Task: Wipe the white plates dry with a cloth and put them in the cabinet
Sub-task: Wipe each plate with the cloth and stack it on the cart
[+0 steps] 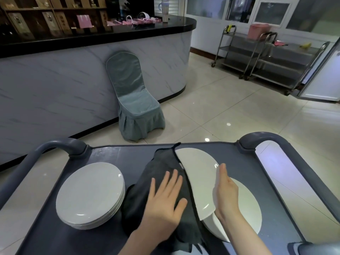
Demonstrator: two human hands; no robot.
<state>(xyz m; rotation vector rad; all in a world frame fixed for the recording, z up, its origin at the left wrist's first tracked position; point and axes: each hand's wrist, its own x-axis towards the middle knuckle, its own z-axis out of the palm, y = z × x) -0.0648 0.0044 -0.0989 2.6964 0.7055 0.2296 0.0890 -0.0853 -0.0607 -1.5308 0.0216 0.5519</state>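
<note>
Pressing the dark cloth [161, 162] flat onto the tilted white plate [198, 177] at lower centre, the left hand [163, 197] lay spread-fingered; the right hand [225, 192], fingers straight, braced the plate's right rim, the plate standing between both hands.

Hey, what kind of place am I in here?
Probably a restaurant or banquet hall's service area: a covered banquet chair beside a marble-look counter, steel trolleys, and stacked white plates on a cart.

A dark grey cart tray [110, 155] holds a dark cloth [161, 162]; a plate stack [90, 194] sits left of the cloth, more white plates [246, 207] right.
</note>
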